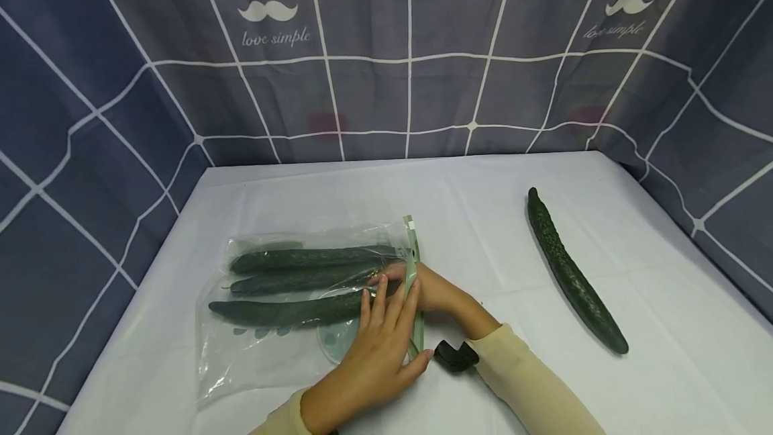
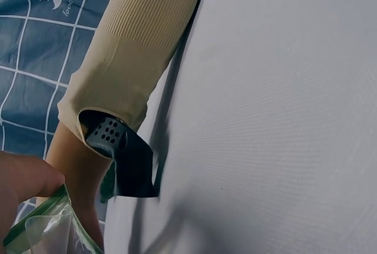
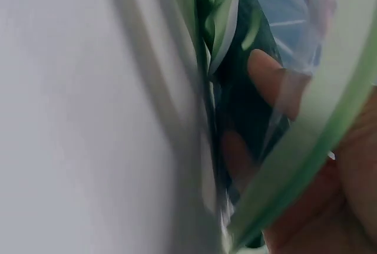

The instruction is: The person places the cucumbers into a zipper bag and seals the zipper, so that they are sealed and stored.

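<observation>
Evidently thin and glossy, a clear plastic bag [image 1: 266, 374] wrinkles under the left hand [image 1: 380, 327], whose straight fingers lie on it beside the green-edged mouth [image 1: 418, 337]. The right hand [image 1: 435, 287] reaches through that mouth, thumb and fingers clamped on a bagged cucumber [image 3: 241, 101]; which one is unclear. Three slim, rounded, dark green cucumbers [image 1: 284, 312] lie inside, left of the right hand, their long axes roughly parallel and nearly sideways. Well to its right, on wrinkled white cloth [image 1: 471, 220], rests a bumpy, gently bowed lone cucumber [image 1: 570, 270], its narrow tip pointing away from the person, its blunt end slanting nearer and rightward.
</observation>
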A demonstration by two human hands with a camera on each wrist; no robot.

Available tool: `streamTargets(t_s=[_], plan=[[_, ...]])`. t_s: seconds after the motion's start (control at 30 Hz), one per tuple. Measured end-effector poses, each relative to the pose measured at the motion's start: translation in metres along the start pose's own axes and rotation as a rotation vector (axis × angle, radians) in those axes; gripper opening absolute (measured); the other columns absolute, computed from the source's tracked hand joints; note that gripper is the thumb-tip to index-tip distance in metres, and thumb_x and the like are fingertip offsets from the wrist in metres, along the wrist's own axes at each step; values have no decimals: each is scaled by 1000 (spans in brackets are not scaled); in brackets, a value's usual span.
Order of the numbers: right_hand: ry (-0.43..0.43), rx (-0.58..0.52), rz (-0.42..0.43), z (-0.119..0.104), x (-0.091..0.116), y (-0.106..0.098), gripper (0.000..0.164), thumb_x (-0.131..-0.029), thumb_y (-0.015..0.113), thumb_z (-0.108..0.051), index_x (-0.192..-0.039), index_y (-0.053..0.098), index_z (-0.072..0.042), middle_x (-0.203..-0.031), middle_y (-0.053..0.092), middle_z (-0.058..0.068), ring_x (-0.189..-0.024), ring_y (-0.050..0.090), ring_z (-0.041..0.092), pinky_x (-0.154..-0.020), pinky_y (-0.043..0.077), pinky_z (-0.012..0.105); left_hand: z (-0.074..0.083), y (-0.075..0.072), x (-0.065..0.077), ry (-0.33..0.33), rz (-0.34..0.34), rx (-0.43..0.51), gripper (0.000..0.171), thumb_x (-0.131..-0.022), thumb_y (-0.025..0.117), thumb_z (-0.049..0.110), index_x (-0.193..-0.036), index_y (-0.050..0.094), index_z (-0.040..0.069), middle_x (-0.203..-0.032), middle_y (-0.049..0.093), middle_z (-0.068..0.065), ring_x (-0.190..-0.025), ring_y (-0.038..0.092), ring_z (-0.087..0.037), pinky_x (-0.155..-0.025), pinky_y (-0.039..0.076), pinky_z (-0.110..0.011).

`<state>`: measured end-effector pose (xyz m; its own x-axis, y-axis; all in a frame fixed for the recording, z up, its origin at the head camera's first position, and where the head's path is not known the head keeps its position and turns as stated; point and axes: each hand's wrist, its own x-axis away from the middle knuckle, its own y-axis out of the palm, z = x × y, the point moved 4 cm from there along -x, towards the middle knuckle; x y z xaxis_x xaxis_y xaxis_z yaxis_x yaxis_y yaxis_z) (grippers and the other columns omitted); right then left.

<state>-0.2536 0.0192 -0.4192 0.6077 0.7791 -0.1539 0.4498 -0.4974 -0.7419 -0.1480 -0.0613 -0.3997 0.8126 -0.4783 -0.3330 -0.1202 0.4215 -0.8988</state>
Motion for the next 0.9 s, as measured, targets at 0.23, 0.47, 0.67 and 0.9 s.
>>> streamTargets(t_s=[0.23,0.47,0.67,0.9], plan=[[168,-163,51,18,11,-11,27,-86,61,-14,-113,64,-10,-114,65,6,-110,58,21,-88,47,32,-1,0,0,-15,-50,21,88,-84,60,41,-147,10,6,-150,20,-14,-137,6,-46,-102,11,-67],[188,-223,113,30,26,-32,15,-82,64,-4,-95,69,-8,-97,67,7,-90,63,16,-77,50,24,-2,0,0,-15,-62,33,89,-83,61,40,-146,10,5,-150,19,-16,-137,5,-47,-101,10,-67],[254,-188,157,39,38,-46,18,-82,66,-11,-100,68,-9,-97,68,6,-89,64,15,-76,50,24,-2,1,1,-26,-69,40,90,-83,62,40,-146,10,5,-149,21,-16,-137,5,-46,-102,9,-67],[328,-151,201,49,50,-55,19,-83,65,-14,-100,69,-9,-97,69,6,-89,63,17,-75,50,26,-3,2,0,-35,-66,34,90,-82,62,41,-147,11,5,-148,24,-16,-137,6,-45,-102,10,-66]])
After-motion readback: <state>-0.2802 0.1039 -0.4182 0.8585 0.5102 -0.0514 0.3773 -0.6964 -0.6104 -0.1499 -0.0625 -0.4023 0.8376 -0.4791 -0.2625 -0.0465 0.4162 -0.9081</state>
